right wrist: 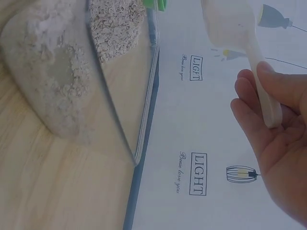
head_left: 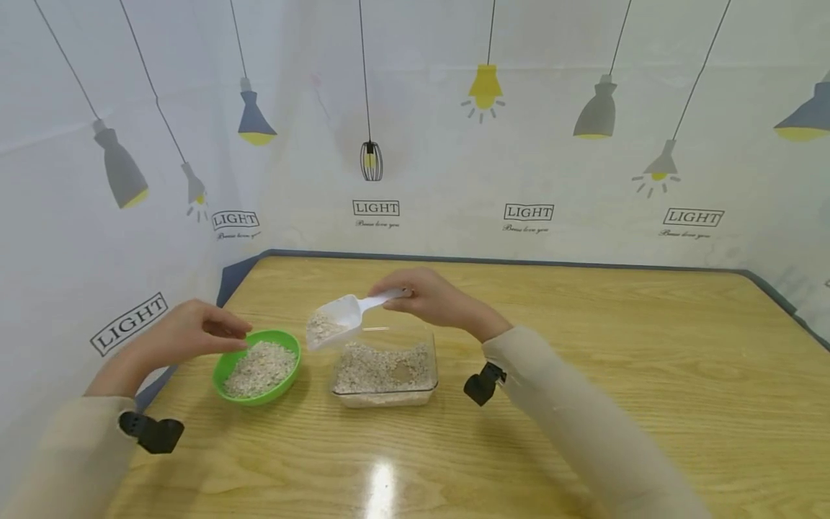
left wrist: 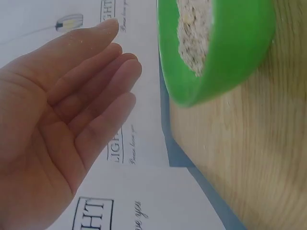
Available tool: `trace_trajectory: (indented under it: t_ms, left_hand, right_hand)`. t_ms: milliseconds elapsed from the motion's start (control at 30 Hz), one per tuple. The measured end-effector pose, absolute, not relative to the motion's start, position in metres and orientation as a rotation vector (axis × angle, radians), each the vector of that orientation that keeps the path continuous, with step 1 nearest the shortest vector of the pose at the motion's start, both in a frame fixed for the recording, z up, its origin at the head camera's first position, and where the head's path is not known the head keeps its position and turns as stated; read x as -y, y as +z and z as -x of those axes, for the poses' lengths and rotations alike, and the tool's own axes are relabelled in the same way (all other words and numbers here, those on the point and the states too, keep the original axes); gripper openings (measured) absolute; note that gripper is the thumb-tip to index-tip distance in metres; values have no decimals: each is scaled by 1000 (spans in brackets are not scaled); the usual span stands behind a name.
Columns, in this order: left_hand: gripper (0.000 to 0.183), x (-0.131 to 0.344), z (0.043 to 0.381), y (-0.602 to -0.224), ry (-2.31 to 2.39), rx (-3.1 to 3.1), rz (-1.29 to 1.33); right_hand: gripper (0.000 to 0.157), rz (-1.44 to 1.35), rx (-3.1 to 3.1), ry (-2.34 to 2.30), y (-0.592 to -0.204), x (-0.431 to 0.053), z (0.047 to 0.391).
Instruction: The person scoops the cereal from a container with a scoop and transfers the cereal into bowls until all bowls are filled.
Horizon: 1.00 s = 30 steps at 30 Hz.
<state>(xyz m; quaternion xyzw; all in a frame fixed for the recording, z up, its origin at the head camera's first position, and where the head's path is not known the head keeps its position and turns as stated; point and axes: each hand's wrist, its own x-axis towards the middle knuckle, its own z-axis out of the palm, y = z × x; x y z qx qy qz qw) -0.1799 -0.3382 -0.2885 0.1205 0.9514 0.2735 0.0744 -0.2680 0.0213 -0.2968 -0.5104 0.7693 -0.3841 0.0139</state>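
In the head view my right hand (head_left: 424, 294) grips the handle of a white scoop (head_left: 344, 317). Oat flakes (head_left: 322, 328) lie in the scoop, which hangs above the left side of a clear rectangular container (head_left: 389, 395) holding more oats. Left of that container stands a green bowl (head_left: 223, 371), well filled with oats. My left hand (head_left: 194, 333) hovers at the bowl's left rim with relaxed fingers and nothing in it. The left wrist view shows its palm (left wrist: 53, 124) apart from the bowl (left wrist: 235, 57). Thumb and fingers hold the scoop handle (right wrist: 264, 96) in the right wrist view.
A wooden table (head_left: 616, 375) carries the bowl and container, which stand a short gap apart. White wall sheeting (head_left: 441, 166) printed with lamps rises behind the table and along its left side. Black cameras are strapped at both wrists.
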Motion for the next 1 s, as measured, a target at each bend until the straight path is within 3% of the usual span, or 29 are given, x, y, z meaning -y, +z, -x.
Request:
trace_trajectory:
  t_ms: [533, 1000]
  left_hand:
    - [48, 382, 185, -312, 998, -2631, -349]
    - [50, 389, 190, -313, 1080, -2478, -329]
  right_hand:
    - [23, 1566, -2393, -1080, -292, 21, 275]
    - [22, 1612, -2325, -969, -290, 68, 278]
